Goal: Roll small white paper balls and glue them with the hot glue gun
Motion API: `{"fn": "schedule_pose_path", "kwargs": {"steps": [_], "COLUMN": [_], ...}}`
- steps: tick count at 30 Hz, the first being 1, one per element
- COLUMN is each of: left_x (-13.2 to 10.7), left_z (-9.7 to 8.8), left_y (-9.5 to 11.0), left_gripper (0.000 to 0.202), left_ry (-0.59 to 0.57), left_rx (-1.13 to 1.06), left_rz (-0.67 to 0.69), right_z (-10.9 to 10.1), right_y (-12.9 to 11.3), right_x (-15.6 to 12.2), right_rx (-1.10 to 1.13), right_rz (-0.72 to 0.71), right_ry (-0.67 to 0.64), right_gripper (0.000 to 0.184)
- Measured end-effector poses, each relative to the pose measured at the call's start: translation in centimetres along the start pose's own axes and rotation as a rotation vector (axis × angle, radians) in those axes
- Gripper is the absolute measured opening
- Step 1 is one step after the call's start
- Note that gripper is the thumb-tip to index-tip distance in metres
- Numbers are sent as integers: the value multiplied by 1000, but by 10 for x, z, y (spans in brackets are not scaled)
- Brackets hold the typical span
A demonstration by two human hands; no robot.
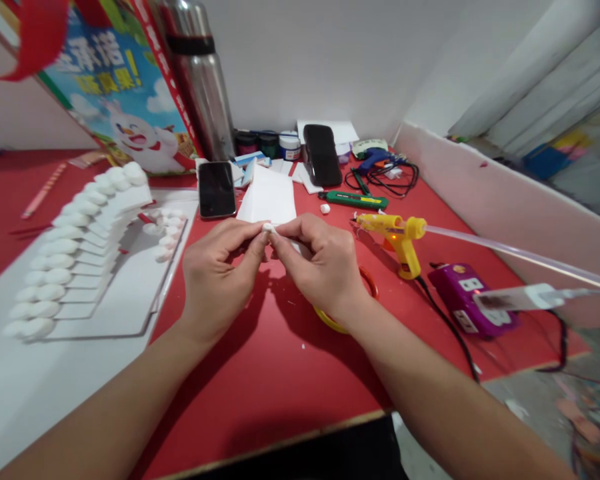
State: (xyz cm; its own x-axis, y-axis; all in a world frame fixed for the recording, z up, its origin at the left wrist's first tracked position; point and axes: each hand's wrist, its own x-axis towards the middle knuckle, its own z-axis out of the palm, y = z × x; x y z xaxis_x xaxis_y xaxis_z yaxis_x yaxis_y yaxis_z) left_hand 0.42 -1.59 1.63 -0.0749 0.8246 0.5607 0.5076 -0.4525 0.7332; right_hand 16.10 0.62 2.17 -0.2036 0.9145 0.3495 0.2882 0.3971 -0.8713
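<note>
Steel flask (206, 100) just beside a cartoon-printed bag (143, 130), a dark-screened phone (217, 190) in front, a second phone (323, 155) farther right

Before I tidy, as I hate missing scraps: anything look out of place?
Slightly: a small white lump lies beyond the right hand, near the green cutter, apart from the white pieces at left. A pale speck dots the red table.
</note>
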Motion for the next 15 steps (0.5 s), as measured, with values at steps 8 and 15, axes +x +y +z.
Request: {"fn": "schedule_pose_path", "kwargs": {"steps": [8,15], "left_x": [-8,1], "left_z": [4,-3], "left_y": [0,-5], "left_gripper": [27,13], "left_ry": [2,-52], "left_rx": [142,-256], "left_rz": [113,-201], "right_z": [-1,-9], "right_y": [-2,-4], "right_x": [-3,2], "right_rx": [117,223], "right_rz": [19,76], "right_ry": [29,-50], "right_gripper": [22,25]}}
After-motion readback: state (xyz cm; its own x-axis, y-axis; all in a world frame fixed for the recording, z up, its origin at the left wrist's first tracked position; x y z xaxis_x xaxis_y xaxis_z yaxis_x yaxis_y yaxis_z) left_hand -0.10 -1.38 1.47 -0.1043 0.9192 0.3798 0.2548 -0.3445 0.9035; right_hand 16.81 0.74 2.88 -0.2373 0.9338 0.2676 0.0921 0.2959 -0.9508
